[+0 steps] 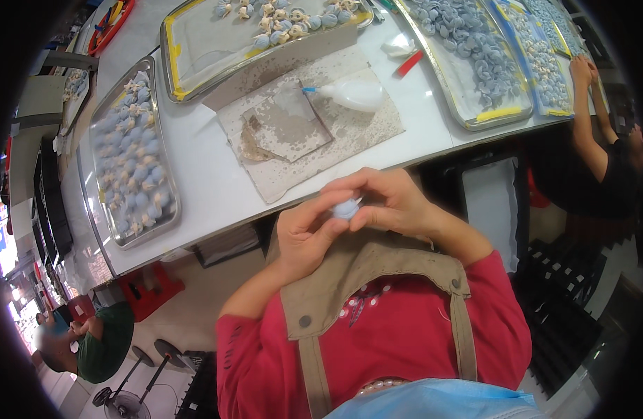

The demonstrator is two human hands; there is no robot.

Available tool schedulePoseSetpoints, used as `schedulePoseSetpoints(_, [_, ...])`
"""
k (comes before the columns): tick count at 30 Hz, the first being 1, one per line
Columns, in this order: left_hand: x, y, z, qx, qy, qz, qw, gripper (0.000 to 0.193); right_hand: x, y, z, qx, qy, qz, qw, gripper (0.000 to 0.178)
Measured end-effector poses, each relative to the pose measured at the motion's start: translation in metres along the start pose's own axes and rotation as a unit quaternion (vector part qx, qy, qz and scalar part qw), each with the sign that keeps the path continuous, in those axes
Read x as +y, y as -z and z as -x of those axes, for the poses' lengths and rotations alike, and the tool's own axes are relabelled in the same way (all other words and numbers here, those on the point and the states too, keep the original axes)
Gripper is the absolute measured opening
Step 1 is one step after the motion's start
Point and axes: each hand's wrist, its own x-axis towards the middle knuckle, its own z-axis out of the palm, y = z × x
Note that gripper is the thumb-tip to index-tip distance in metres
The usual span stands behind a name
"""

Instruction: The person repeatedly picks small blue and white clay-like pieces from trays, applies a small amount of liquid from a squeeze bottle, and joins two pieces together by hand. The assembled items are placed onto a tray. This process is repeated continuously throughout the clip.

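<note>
Blue mask (pixel 440 401) right up close, tan apron (pixel 388 269) beyond it!
And here, left hand (pixel 304 234) and right hand (pixel 402 202) both pinch a small pale-blue piece (pixel 346 209) at the fingertips, in front of the bench (pixel 202 167).

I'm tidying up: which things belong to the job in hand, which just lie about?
Likely job:
small pale blue piece in left hand and right hand
silver metal tray with blue and cream pieces
white plastic squeeze bottle

Apparently lying about:
flat red strip
dark floor fan
</note>
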Motion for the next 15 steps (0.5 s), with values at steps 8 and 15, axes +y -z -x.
schedulePoseSetpoints(8, [0.0051,0.0017,-0.0004,-0.017,-0.030,-0.073,0.997,0.034,-0.0016,-0.0045,0.0010,0.023,0.052,0.030,0.998,0.038])
schedulePoseSetpoints(15, [-0.0007,0.0023,0.0009,0.001,-0.037,-0.016,0.999,0.026,-0.0022,-0.0086,-0.0007,0.017,0.035,-0.016,0.999,0.038])
